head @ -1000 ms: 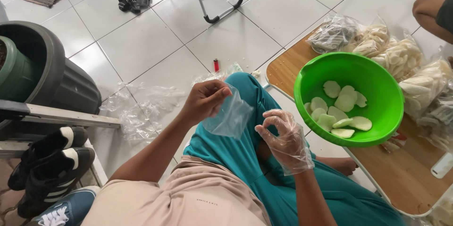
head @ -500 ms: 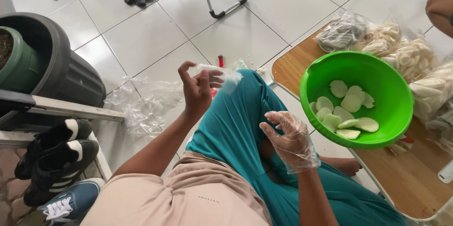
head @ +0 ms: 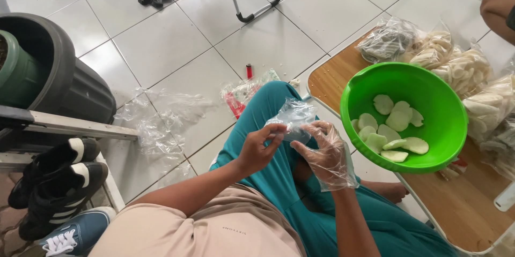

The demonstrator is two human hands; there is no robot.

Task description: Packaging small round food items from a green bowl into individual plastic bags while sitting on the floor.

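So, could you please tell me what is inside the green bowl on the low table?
The green bowl holds about ten pale, flat crackers lying loose on its bottom. Its near wall hides whatever sits tight against that side, and the overlapping pieces cover any beneath them.

Your left hand and gloved right hand pinch a small clear plastic bag above your knee. Filled clear bags of pale crackers lie on the wooden board, behind the green bowl; beside them lies a clear bag of greyish contents. Empty crumpled clear bags lie on the floor tiles to your left.
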